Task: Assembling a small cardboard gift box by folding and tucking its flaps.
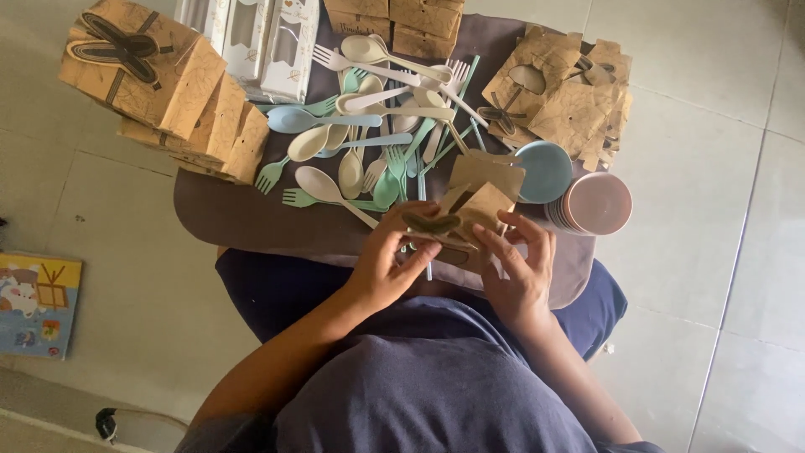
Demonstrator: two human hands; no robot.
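Note:
Both hands hold a brown cardboard cutlery box (pixel 470 210) with a cut-out window, just above my lap. My left hand (pixel 390 256) grips its near left end, thumb on top. My right hand (pixel 521 264) holds its right side with fingers curled over the edge. A thin teal stick (pixel 429 270) pokes out below the box. Just beyond the box lies a loose pile of pastel spoons and forks (pixel 369 126) in cream, blue and green on a dark brown tray (pixel 226 214).
Stacked brown boxes (pixel 151 75) stand at the back left, flat unfolded brown box blanks (pixel 562 92) at the back right. White window boxes (pixel 260 38) lie behind the cutlery. A blue plate (pixel 545 168) and a stack of pink plates (pixel 595 203) sit right of the box. A picture book (pixel 38 304) lies on the tiled floor.

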